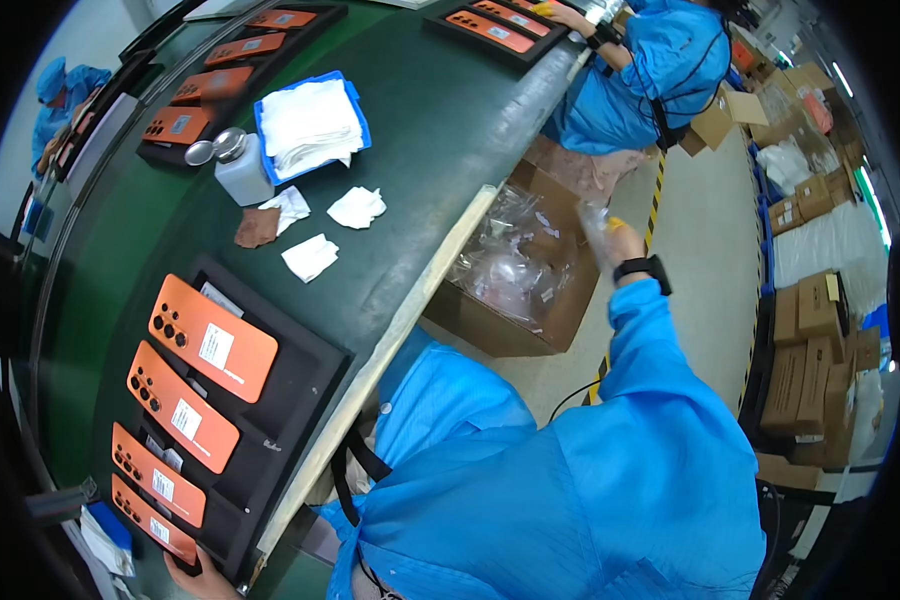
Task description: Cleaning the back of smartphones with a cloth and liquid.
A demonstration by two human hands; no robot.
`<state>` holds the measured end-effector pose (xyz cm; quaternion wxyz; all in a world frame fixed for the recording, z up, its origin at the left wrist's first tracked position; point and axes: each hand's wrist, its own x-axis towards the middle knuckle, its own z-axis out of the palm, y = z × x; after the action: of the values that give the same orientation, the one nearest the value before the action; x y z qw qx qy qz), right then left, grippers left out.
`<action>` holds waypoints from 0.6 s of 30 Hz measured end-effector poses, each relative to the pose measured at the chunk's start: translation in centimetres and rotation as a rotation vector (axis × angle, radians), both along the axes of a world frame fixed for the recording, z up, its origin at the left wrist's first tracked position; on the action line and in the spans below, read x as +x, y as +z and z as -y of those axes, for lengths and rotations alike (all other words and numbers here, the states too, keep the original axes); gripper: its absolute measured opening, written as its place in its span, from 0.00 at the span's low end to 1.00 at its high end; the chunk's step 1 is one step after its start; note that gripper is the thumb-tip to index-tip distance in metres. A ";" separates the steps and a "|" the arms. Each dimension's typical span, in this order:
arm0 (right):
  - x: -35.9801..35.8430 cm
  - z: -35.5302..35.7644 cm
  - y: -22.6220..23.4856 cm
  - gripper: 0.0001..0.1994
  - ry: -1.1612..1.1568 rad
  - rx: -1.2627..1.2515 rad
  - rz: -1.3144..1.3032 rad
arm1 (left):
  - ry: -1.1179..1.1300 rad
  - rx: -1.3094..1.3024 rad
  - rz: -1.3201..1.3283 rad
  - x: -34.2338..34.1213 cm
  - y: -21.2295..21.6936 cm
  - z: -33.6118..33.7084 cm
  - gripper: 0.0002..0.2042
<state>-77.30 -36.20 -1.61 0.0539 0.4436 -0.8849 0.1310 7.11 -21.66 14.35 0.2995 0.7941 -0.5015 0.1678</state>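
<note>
My right hand (624, 243), yellow finger covers on its fingertips, is closed on a blurred piece of clear plastic film (597, 232). It is held out over the right side of an open cardboard box (510, 335) full of crumpled clear film (510, 265). At the lower left, my left hand (205, 578) rests at the near corner of a black tray (305, 375), its fingers around the end of the nearest orange phone (153, 518); part of that hand is cut off. Several orange phones with white labels lie camera side up in this tray, one being the farthest phone (213, 338).
On the green table (410, 190) stand a blue bin of white cloths (312, 125) and a pump bottle (243, 175). Loose white cloths (311, 258) and a brown cloth (258, 228) lie nearby. More phone trays (175, 152) stand beyond. A co-worker in blue (650, 85) works at the far right.
</note>
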 end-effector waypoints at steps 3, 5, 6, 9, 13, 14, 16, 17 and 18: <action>1.0 0.6 -8.3 0.08 -0.359 -0.141 0.195 | -0.068 0.050 0.233 -0.6 0.8 0.1 0.24; 3.8 2.1 -12.1 0.09 -0.599 -0.703 0.424 | -0.019 0.089 0.177 -1.6 1.4 0.0 0.23; 3.9 2.0 -14.1 0.09 -0.599 -0.695 0.429 | 0.022 0.124 0.114 -1.9 1.7 -0.1 0.21; 3.7 2.5 -19.9 0.10 -0.404 -0.363 0.731 | 0.194 0.162 -0.181 3.7 -1.8 -1.3 0.29; 3.2 4.3 -21.9 0.13 0.090 0.264 0.612 | 0.167 0.192 -0.047 4.7 -2.0 -2.3 0.27; 2.9 4.6 -21.2 0.14 0.409 0.619 0.265 | 0.180 0.192 -0.047 4.7 -2.1 -2.4 0.27; 7.7 5.3 -14.0 0.09 -0.264 0.106 0.964 | 0.143 0.167 -0.030 4.2 -1.6 -2.9 0.26; 9.8 5.1 -10.8 0.06 -0.479 -0.429 1.107 | 0.132 0.157 -0.072 3.5 -1.5 -2.5 0.26; 7.6 5.7 -13.4 0.08 -0.455 -0.702 0.977 | 0.138 0.154 -0.073 2.9 -1.3 -2.0 0.26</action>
<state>-69.71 -41.94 -15.03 -0.1869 0.0899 -0.7840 0.5851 9.99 -19.69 13.04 0.2432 0.8532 -0.4456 0.1198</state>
